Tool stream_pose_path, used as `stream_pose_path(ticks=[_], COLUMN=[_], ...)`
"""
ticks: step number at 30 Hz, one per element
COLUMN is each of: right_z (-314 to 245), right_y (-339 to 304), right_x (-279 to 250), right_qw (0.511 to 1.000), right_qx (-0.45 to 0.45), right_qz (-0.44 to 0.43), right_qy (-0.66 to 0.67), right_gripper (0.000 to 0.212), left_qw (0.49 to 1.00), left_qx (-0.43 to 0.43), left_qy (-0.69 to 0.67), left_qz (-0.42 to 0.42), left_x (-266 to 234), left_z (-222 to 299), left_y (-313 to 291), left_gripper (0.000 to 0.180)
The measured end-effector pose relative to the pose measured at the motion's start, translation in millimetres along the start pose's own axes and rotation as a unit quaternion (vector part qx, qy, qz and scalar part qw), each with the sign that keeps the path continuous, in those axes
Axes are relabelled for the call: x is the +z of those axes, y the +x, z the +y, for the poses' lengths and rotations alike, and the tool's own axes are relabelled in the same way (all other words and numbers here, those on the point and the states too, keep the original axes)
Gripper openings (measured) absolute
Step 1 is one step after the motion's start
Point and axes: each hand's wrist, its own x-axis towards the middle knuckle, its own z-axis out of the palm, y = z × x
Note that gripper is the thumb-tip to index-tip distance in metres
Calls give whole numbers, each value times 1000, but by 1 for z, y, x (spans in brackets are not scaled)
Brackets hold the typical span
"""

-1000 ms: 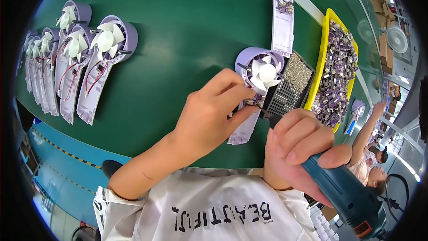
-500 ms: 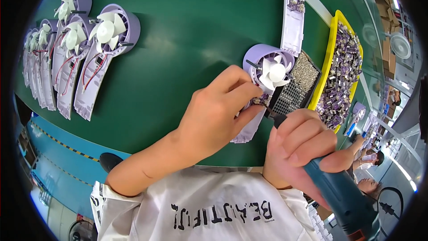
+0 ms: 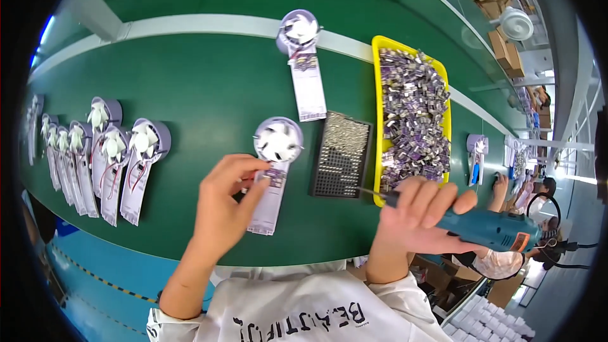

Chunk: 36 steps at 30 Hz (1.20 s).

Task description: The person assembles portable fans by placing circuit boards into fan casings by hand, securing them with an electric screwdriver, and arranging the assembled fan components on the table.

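Observation:
In front of me lies a half-open handheld fan [image 3: 268, 206], its pale purple shell holding white blades at the far end. My left hand [image 3: 221, 199] has its thumb and index finger at the small purple circuit board [image 3: 275, 177] in the shell, just below the blades. My right hand [image 3: 418, 212] grips a teal electric screwdriver [image 3: 494, 228], which points left. Its thin bit is by the near right corner of a black screw tray [image 3: 329, 188] filled partly with tiny screws.
A yellow bin [image 3: 379, 114] full of small circuit boards stands right of the screw tray. Another opened fan [image 3: 308, 92] lies farther back. Several fan halves with red wires [image 3: 136, 180] line the left. Co-workers [image 3: 538, 193] sit at the far right.
My right hand has drawn the screwdriver away from the fan to the screw tray's near corner. My left hand stays at the circuit board. The whole view has shifted.

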Motion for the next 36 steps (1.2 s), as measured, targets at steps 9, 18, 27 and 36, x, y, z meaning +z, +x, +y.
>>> stream_pose_path(ticks=[9,18,27,36], right_z=[-60,-26,0,7], right_y=[74,81,84,64], right_x=[-82,-87,-61,-96], right_qw=[895,686,577,509], right_qx=[223,283,211,166], right_qz=[129,-123,-221,-185], right_qy=[-365,-659,-757,-824], right_gripper=[45,31,47,52], left_qw=[996,998,998,990], left_qx=[-48,-13,66,127], left_qy=[-77,-54,9,42], left_qz=[10,8,16,44], left_x=[-26,-9,-13,6], left_z=[-3,3,-18,-26], left_y=[65,136,140,137], left_gripper=[22,27,26,21])
